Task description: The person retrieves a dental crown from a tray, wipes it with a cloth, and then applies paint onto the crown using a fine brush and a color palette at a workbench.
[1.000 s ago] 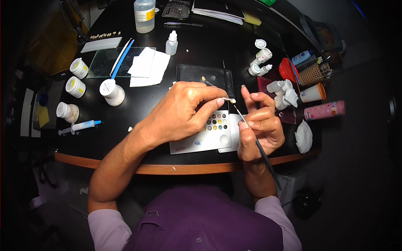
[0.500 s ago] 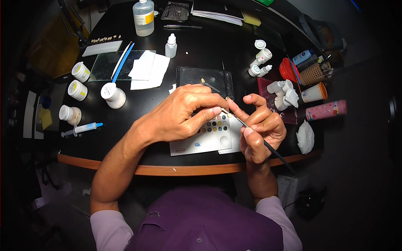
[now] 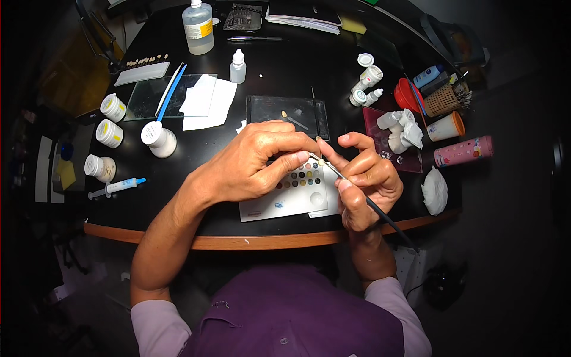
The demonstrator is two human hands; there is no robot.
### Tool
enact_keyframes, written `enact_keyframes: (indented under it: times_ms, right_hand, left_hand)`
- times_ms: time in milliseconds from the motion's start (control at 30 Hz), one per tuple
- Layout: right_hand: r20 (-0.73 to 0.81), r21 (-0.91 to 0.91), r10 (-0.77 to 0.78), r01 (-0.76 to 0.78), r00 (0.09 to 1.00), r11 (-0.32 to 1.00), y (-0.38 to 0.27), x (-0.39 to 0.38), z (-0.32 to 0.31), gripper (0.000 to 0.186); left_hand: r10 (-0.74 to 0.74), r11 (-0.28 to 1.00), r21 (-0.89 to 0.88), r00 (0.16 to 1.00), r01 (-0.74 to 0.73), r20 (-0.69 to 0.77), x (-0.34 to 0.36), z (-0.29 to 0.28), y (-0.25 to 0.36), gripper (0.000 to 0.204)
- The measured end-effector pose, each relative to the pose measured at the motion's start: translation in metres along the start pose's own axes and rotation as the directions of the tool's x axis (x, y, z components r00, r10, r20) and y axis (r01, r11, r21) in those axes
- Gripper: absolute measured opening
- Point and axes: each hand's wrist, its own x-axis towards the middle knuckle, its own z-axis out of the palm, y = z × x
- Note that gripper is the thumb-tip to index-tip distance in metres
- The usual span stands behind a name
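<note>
Gripping brush (image 3: 380,212) in right hand (image 3: 370,181), closed around the shaft between thumb and fingers, with index finger stretched to the left fingertips. Pinching thin holder (image 3: 313,155) in left hand (image 3: 241,157), between thumb and index finger. Located cream piece (image 3: 321,163) between the hands, at the brush tip and just beside the left thumb; cannot tell whether bristles touch it or how it joins the holder.

Noted under hands: white palette (image 3: 259,212), partly covered, with rows of coloured wells; white card (image 3: 333,206) next to it at right. Beyond left hand, black tray (image 3: 260,111), bearing second cream piece (image 3: 284,113) and dark stick (image 3: 314,110).

At left: syringe (image 3: 125,184) lying near white-lidded jars (image 3: 100,168); farther off, glass plate (image 3: 140,98) partly under white paper (image 3: 225,101), with blue stick (image 3: 172,92) resting across it.

At right: crumpled tissue (image 3: 435,191), pink bottle (image 3: 467,151), and red plate (image 3: 372,121) bearing small containers (image 3: 390,121); red bowl (image 3: 404,98) behind.

Toward far edge: dropper bottle (image 3: 237,70), then large clear bottle (image 3: 198,34).
</note>
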Motion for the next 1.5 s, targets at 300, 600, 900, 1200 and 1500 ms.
enact_keyframes:
  times_ms: [300,600,900,1200,1500]
  right_hand:
    - [-0.019,0.016,0.018,-0.018,1.000,1.000,-0.002,-0.001,0.001,0.014]
    - [-0.016,0.022,0.012,-0.012,1.000,1.000,-0.001,-0.001,0.001,0.014]
    - [-0.073,-0.002,-0.013,0.013,0.997,1.000,0.001,-0.002,0.003,0.013]
    - [0.139,-0.471,-0.151,0.200,0.979,0.859,0.005,0.000,-0.002,0.015]
    - [0.181,-0.649,-0.199,0.269,0.963,0.712,0.002,0.005,0.001,0.022]
  left_hand:
    - [0.036,0.999,-0.011,0.999,-0.037,-0.026,0.000,0.002,-0.001,0.021]
    - [0.050,0.999,-0.018,0.998,-0.051,-0.034,0.001,0.003,-0.003,0.023]
    - [-0.085,0.994,0.068,0.993,0.090,-0.083,-0.001,0.010,0.003,0.022]
    - [-0.246,0.944,0.201,0.965,0.261,-0.097,-0.006,0.008,0.014,0.024]
    - [-0.330,0.923,0.193,0.943,0.334,-0.053,-0.006,0.005,0.016,0.026]
